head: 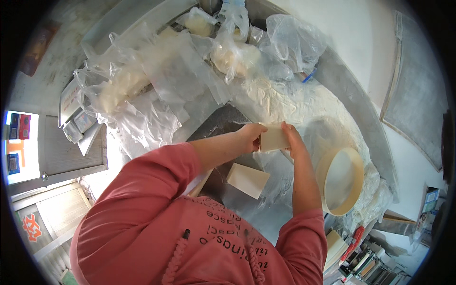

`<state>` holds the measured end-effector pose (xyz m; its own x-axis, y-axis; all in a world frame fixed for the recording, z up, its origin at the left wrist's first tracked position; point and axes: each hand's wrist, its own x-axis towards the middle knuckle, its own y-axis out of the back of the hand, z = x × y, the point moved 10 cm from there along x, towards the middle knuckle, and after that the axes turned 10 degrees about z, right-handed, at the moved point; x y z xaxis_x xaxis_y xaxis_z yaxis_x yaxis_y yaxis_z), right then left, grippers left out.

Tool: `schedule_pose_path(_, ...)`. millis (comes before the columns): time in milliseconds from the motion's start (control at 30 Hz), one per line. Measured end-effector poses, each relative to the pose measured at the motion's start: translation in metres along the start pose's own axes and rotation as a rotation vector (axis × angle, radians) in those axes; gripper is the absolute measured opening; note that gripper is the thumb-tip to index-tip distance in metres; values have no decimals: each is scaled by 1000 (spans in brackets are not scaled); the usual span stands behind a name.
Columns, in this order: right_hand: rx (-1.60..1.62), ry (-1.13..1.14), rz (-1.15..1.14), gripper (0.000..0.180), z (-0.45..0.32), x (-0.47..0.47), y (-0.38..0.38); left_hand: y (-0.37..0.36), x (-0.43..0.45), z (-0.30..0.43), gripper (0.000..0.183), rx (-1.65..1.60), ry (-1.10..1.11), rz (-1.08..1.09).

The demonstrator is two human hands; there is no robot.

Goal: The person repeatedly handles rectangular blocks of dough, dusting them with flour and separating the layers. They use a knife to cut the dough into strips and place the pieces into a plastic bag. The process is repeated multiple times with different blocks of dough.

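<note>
A pale, rectangular block [275, 139], apparently stacked dough sheets, is held between my two hands above the worktop. My left hand [252, 137] grips its left side, with the thumb near the upper corner. On the opposite side, my right hand [293, 138] has its fingers along the edge. The undersides of both hands are hidden. Closer to my body, a second pale block [248, 180] of similar shape lies on the dark, flour-dusted surface [228, 123]. Both forearms reach forward from pink sleeves.
Loose flour [274, 96] covers the worktop ahead. A round sieve [322, 181] stands at the right. Clear plastic bags [142, 121] spread over the left, and a bagged pale mass [235, 58] sits at the back. A scale [80, 123] is far left.
</note>
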<state>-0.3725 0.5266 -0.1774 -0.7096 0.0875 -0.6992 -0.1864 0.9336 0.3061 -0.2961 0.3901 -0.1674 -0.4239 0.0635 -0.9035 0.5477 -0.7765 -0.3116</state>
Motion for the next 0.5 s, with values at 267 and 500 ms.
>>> schedule_pose_path(267,-151,872,102,32,-111,-71,4,-65,-40,18,68,-454,123,-429)
schedule_pose_path(500,201,362,54,38,-82,-60,13,-82,-41,6,58,-486,171,-469)
